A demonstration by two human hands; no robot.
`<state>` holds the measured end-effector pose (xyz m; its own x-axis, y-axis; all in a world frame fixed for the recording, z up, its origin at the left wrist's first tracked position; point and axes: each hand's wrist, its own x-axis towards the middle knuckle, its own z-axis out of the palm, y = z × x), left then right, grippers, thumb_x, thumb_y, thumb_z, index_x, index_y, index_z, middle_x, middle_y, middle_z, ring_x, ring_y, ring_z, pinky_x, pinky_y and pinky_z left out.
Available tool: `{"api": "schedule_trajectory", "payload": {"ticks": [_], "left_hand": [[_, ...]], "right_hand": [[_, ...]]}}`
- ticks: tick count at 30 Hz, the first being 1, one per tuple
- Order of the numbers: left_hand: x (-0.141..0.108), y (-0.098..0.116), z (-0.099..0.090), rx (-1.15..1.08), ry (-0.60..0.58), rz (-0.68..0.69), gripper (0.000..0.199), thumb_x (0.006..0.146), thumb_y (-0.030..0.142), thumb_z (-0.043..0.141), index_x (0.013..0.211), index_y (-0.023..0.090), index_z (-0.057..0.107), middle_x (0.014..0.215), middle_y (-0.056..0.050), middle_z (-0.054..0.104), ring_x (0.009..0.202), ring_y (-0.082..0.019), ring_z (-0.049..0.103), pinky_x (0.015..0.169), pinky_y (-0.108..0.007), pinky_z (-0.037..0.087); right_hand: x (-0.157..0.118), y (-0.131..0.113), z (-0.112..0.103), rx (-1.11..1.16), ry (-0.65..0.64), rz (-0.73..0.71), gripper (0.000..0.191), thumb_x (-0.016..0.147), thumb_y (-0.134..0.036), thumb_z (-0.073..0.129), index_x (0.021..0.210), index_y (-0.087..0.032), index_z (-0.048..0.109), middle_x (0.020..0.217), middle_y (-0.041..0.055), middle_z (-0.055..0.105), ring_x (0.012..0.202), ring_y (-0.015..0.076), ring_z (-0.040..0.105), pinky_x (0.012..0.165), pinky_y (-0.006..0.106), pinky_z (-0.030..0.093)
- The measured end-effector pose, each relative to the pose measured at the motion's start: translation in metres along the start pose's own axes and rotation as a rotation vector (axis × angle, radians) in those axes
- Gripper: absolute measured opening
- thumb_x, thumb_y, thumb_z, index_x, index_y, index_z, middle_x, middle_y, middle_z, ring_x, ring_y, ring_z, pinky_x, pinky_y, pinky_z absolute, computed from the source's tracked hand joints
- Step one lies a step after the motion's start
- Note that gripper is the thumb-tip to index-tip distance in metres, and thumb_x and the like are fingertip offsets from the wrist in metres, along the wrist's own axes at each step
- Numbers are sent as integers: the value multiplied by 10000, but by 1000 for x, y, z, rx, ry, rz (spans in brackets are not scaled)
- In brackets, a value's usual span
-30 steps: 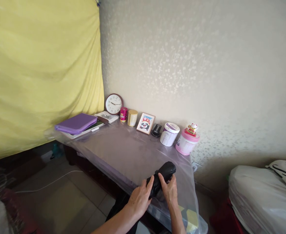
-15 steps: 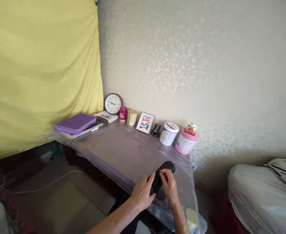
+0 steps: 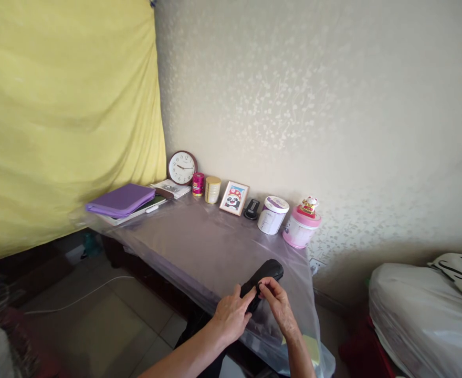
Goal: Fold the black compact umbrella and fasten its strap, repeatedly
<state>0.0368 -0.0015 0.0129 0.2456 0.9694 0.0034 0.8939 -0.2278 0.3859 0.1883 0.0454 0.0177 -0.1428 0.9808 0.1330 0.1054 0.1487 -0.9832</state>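
Observation:
A black folded umbrella (image 3: 268, 270) lies slantwise on the front right part of the table, its far end rounded. Around its near part, my left hand (image 3: 233, 315) is closed, the index finger stretched along its top. My right hand (image 3: 276, 299) pinches a small black piece, seemingly the umbrella's strap, between thumb and fingertips at its right side. The fingers partly hide the near end of the umbrella.
Along the table's (image 3: 199, 247) wall side stand a clock (image 3: 182, 168), a pink can (image 3: 198, 185), a beige jar (image 3: 212, 190), a picture frame (image 3: 234, 198), a black stapler-like thing (image 3: 251, 209) and two tubs (image 3: 272, 216). A purple folder (image 3: 121, 199) lies far left.
My right hand has shifted slightly down along the umbrella, nearer my left fingertips, still pinching. My left hand stays on the umbrella, its index finger reaching a bit further over it.

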Motion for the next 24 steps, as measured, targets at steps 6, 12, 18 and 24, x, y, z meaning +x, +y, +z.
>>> {"api": "schedule_trajectory", "payload": {"ticks": [6, 12, 18, 24], "left_hand": [[-2, 1, 2, 12, 14, 3, 647, 786, 263, 518, 1337, 393, 206, 1236, -107, 429, 840, -236, 621, 738, -368, 481], [-7, -2, 4, 0, 18, -12, 641, 795, 289, 500, 1356, 294, 192, 1246, -130, 421, 882, -229, 607, 765, -348, 471], [-20, -15, 1, -52, -23, -17, 823, 774, 306, 526, 1380, 332, -30, 1278, -121, 379, 940, -231, 587, 793, -342, 451], [-29, -23, -7, -68, -81, -41, 889, 753, 254, 541, 1362, 370, -96, 1259, -102, 382, 911, -225, 592, 774, -338, 449]], "right_hand": [[20, 9, 6, -321, 55, -11, 185, 712, -383, 554, 734, -206, 604, 677, 4, 561, 566, 139, 526, 529, 256, 444], [32, 5, 14, -551, 157, -104, 95, 607, -251, 594, 688, -207, 616, 654, 7, 558, 599, 160, 540, 570, 280, 440], [22, 5, 3, 5, 244, 118, 359, 623, -487, 622, 820, -186, 613, 574, -28, 546, 463, 114, 502, 467, 254, 436], [15, 3, -10, 52, 323, 75, 351, 620, -428, 642, 857, -169, 631, 745, 32, 632, 522, 106, 526, 499, 243, 463]]}}
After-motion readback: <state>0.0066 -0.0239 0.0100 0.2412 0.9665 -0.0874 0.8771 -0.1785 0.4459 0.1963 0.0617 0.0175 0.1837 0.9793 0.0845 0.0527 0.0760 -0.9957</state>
